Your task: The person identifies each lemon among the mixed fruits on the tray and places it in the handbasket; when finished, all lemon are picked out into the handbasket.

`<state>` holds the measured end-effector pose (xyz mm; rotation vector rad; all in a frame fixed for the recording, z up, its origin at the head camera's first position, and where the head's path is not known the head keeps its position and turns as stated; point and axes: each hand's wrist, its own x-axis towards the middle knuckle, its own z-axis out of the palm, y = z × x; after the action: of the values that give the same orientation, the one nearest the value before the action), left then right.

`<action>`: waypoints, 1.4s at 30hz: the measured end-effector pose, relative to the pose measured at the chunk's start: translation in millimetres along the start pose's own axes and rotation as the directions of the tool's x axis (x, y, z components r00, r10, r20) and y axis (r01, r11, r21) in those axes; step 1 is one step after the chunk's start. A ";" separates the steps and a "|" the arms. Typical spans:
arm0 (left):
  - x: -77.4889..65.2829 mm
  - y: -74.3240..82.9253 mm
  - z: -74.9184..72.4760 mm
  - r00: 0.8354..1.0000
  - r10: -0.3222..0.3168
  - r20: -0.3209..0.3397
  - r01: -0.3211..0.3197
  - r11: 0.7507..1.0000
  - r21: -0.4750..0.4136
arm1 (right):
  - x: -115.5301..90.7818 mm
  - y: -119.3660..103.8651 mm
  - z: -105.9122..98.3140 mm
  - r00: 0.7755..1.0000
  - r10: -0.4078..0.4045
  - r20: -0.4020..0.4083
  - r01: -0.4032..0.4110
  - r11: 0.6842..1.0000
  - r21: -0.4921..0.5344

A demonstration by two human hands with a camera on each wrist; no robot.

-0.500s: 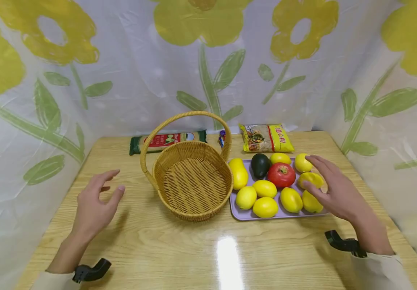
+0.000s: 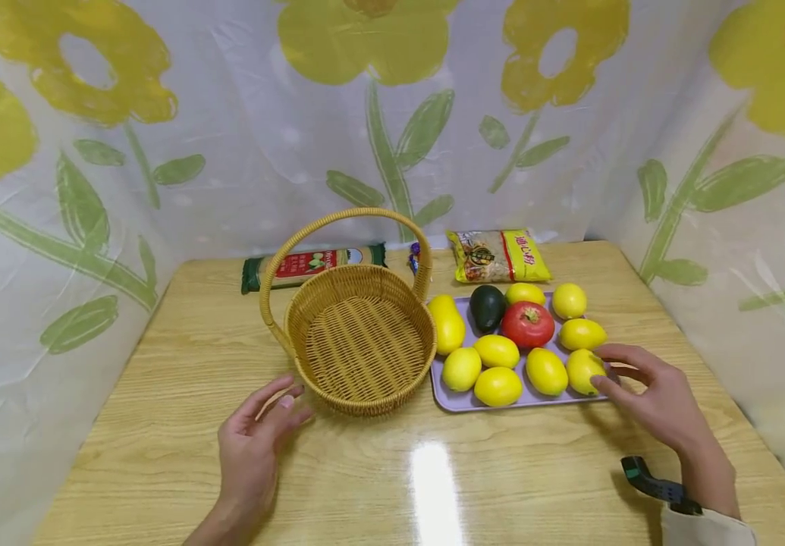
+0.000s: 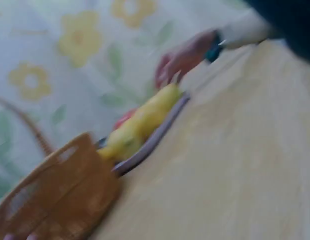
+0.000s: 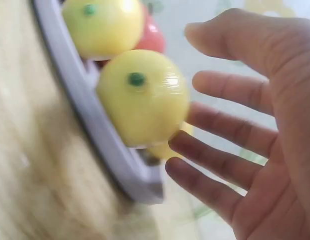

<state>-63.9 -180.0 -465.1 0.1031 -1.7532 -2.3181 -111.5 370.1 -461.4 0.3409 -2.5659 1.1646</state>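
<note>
A purple tray [image 2: 463,408] holds several yellow lemons, a dark green avocado [image 2: 488,308] and a red pomegranate [image 2: 528,324]. Beside the lemon [image 2: 584,371] at its front right corner is my right hand [image 2: 658,394]. In the right wrist view that hand [image 4: 274,130] has spread fingers, with the thumb apart from the lemon [image 4: 145,97]; whether a fingertip touches it I cannot tell. My left hand [image 2: 252,447] hovers with loosely bent fingers by the front left of a wicker basket [image 2: 365,349], holding nothing. The basket's arched handle stands up.
Behind the basket lies a green and red packet [image 2: 310,265]. A yellow bag of dry food [image 2: 499,256] lies behind the tray, and a small purple wrapped item [image 2: 416,256] sits between them. Flowered curtains [image 2: 228,152] enclose the wooden table [image 2: 337,485].
My left hand has moved right and toward the basket's front. The right hand has come back nearer to me, from over the tray's right side to the front right lemon.
</note>
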 end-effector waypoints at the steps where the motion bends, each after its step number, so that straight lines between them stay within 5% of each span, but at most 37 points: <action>1: -1.7 -4.8 7.3 1.000 0.012 -0.018 -0.011 0.999 0.038 | 1.4 1.0 3.2 1.000 0.005 0.009 -0.004 1.000 -0.010; 4: -5.0 -21.2 23.1 0.994 0.109 -0.023 -0.103 0.974 0.204 | 5.2 2.6 11.2 0.999 0.031 0.032 -0.029 0.998 -0.059; 7: -7.1 -36.6 31.6 0.977 0.211 0.026 -0.205 0.900 0.385 | 5.9 3.9 15.4 0.996 0.067 0.051 -0.063 0.994 -0.089; 11: -4.4 -48.3 38.6 0.958 0.269 0.101 -0.285 0.844 0.454 | 2.6 6.0 15.2 0.992 0.112 0.052 -0.108 0.991 -0.076; 20: -0.2 -52.7 39.5 0.959 0.281 0.037 -0.268 0.857 0.439 | 3.1 8.3 18.0 0.996 0.084 0.024 -0.084 0.996 -0.029; 27: 2.5 -52.0 38.3 0.959 0.284 0.004 -0.256 0.856 0.450 | 6.7 -2.9 18.1 0.997 0.076 0.000 -0.074 0.982 0.171; 32: 5.6 -54.5 38.9 0.956 0.294 0.014 -0.272 0.865 0.422 | 21.6 -32.3 20.1 0.993 -0.027 0.112 -0.009 0.953 0.303; 36: 6.8 -56.2 39.4 0.952 0.306 0.015 -0.285 0.865 0.414 | 49.8 -64.6 29.5 0.954 -0.185 0.234 0.084 0.919 0.385; 42: 3.4 -56.6 38.8 0.953 0.301 0.011 -0.281 0.875 0.395 | 96.6 -111.6 72.7 0.846 -0.353 0.401 0.148 0.875 0.460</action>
<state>-82.8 -129.8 -508.0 -0.0347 -2.0261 -1.7187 -176.2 234.4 -394.6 1.1705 -2.5039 1.6827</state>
